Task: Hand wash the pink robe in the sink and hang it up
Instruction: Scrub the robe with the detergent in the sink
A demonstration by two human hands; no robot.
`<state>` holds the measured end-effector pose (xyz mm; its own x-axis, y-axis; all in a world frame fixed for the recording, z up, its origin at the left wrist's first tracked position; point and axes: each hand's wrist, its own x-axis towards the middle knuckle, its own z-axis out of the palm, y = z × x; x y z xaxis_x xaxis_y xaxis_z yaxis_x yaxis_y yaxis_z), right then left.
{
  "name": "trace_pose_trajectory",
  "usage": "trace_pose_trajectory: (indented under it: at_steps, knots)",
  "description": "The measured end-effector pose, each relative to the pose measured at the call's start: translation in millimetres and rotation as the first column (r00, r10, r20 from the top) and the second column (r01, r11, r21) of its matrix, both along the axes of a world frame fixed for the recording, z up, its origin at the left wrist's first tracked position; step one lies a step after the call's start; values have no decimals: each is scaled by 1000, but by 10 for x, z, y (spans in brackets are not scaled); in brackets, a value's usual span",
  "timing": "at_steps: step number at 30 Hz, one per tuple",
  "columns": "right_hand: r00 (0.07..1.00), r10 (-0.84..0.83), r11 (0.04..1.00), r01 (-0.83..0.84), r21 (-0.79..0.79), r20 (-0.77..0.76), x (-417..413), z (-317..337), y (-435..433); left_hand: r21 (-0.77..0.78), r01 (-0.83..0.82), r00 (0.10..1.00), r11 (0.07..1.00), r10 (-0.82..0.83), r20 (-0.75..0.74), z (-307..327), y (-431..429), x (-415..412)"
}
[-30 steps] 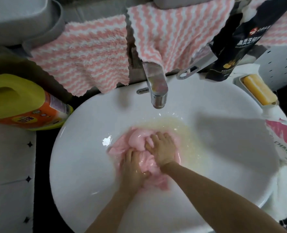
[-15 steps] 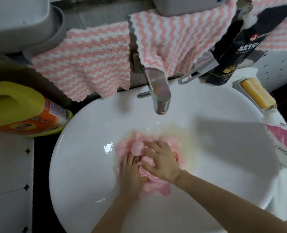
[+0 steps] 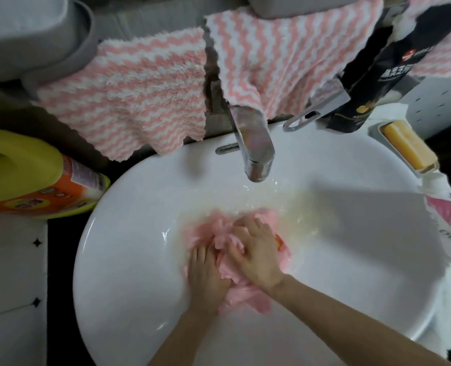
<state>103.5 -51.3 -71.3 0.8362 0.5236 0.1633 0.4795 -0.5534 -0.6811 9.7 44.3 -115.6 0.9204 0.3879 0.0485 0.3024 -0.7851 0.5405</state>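
The pink robe [image 3: 250, 299] lies bunched and wet in shallow, cloudy water at the bottom of the round white sink [image 3: 129, 207]. My left hand [image 3: 205, 276] presses on its left part, fingers pointing away from me and partly sunk in the fabric. My right hand [image 3: 256, 252] lies across the top of the bundle, its fingers curled into the folds. A small orange patch shows on the cloth just right of my right hand. Much of the robe is hidden under both hands.
A chrome faucet [image 3: 253, 149] overhangs the basin's back. Pink-and-white striped towels [image 3: 129, 96] hang behind it. A yellow detergent jug [image 3: 31, 175] lies at the left. A yellow soap bar [image 3: 409, 147] sits in a dish at the right, next to a black bag [image 3: 377, 75].
Both hands have kneaded the robe; my right hand slid from the bundle's middle to across its top, and the fabric has spread out a little to the right.
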Motion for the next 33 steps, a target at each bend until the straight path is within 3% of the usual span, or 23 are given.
trace_pose_trajectory:
  at_steps: [2, 3, 7, 10, 12, 13, 15, 18, 21, 23, 26, 28, 30, 32, 33]
  knots:
    - [967, 221, 967, -202, -154, 125, -207, -163, -102, 7, -17, 999, 1000, 16, 52, -23, 3, -6]
    - [955, 247, 954, -210, -212, 164, -227, -281, -107, 0, -25, 997, 1000, 24, 74, -38, 5, -14]
    - [979, 136, 956, -89, -278, 155, 101, -513, 127, -8, -46, 998, 999, 47, 43, -31, 9, 8]
    - [994, -87, 962, 66, -265, -70, 351, -301, 355, 38, -17, 997, 999, 14, 73, -29, 5, 13]
    - [916, -244, 967, 206, -150, -319, 420, -85, 354, 35, -48, 998, 998, 47, 44, -36, 9, 9]
    - [899, -226, 974, 219, -61, -375, 399, -11, 300, 31, -53, 998, 998, 52, 34, -34, 6, 5]
    - [967, -79, 997, 76, -21, -243, 200, 101, 137, 47, -16, 999, 999, 14, 43, -38, -9, -3]
    - [992, 118, 978, -122, -168, -32, -168, -58, 9, -21, -41, 992, 999, 44, 116, -28, -25, 4]
    - [992, 114, 964, -96, -249, 62, -64, -346, 90, 106, -50, 993, 993, 39, 109, -114, -30, -12]
    - [992, 70, 968, -42, -248, 106, 127, -442, 224, 61, -69, 996, 996, 65, 65, -112, -7, 5]
    - [986, -146, 961, 122, -248, -80, 375, -315, 423, 4, -89, 994, 996, 89, 58, -73, -1, 25]
    - [915, -299, 953, 271, -135, -270, 396, -142, 383, -54, -95, 995, 994, 97, 36, -52, -4, 2]
    - [976, -149, 988, 153, 13, -161, 273, -38, 175, -67, -66, 997, 996, 68, 33, -57, -4, -31]
    - [989, 140, 987, -137, -84, 37, 31, -90, -17, -67, -63, 997, 996, 66, 45, -70, -13, -15]
    - [974, 214, 965, -200, -168, 69, -73, -169, -61, -52, -71, 995, 996, 75, 68, -71, -21, -5]
